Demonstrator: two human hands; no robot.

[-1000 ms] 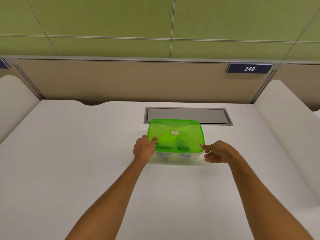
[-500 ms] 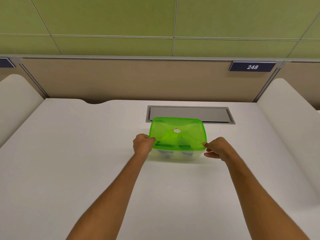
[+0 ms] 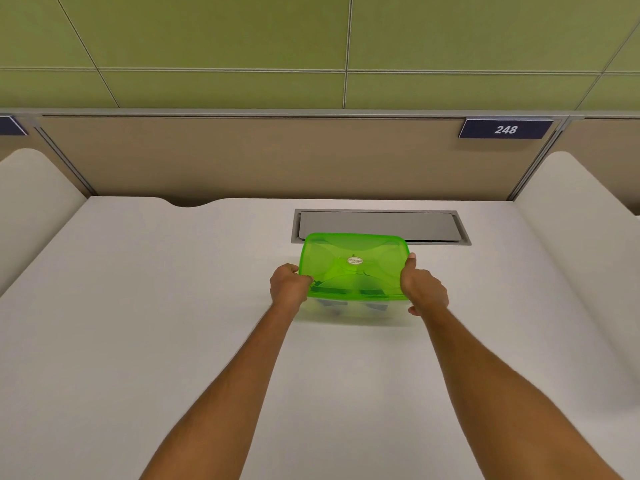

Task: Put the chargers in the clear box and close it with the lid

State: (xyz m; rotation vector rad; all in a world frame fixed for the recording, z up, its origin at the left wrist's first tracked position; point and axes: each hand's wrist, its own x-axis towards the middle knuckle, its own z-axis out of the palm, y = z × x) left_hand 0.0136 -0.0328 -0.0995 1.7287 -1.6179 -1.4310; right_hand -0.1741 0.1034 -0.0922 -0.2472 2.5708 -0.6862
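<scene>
A translucent green lid point(image 3: 353, 265) with a small round sticker lies on top of the clear box point(image 3: 356, 310) in the middle of the white desk. Dark charger shapes point(image 3: 334, 308) show dimly through the box's front wall. My left hand point(image 3: 289, 284) grips the lid's near left corner. My right hand point(image 3: 420, 289) holds the right side of the lid and box, thumb lying along the lid's right edge, fingers curled below it.
A grey cable hatch point(image 3: 381, 225) is set into the desk point(image 3: 138, 323) just behind the box. A beige partition with a "248" tag point(image 3: 505, 129) runs along the back. Rounded white dividers point(image 3: 585, 216) flank both sides.
My right hand has closed in from beside the box's near right corner onto the lid's right edge. The left hand stays at the left corner. The view has shifted slightly.
</scene>
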